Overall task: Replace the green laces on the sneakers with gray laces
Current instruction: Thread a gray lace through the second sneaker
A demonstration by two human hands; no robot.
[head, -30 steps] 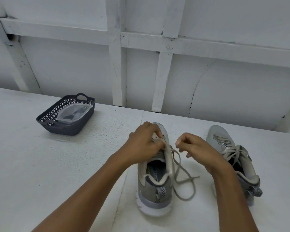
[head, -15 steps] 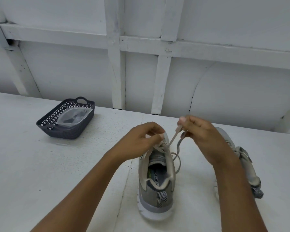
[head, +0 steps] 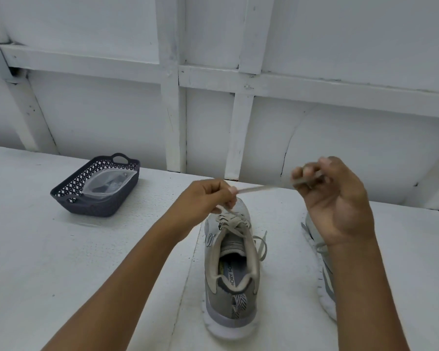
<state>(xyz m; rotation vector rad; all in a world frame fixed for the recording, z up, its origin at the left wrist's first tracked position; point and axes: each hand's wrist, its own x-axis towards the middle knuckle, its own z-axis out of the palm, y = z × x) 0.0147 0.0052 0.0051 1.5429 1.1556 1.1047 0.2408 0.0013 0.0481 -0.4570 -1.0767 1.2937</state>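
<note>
A dark basket sits on the surface at ten o'clock from the sneaker. Over its toe the left hand pinches the lace, which runs taut toward two o'clock into the raised right hand, whose fingers are curled round it.

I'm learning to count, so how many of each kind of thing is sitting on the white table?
Grey-and-white mesh sneakers: 2
Dark grey plastic lattice basket: 1
Clear plastic bag, inside the basket: 1
Total: 4
</note>
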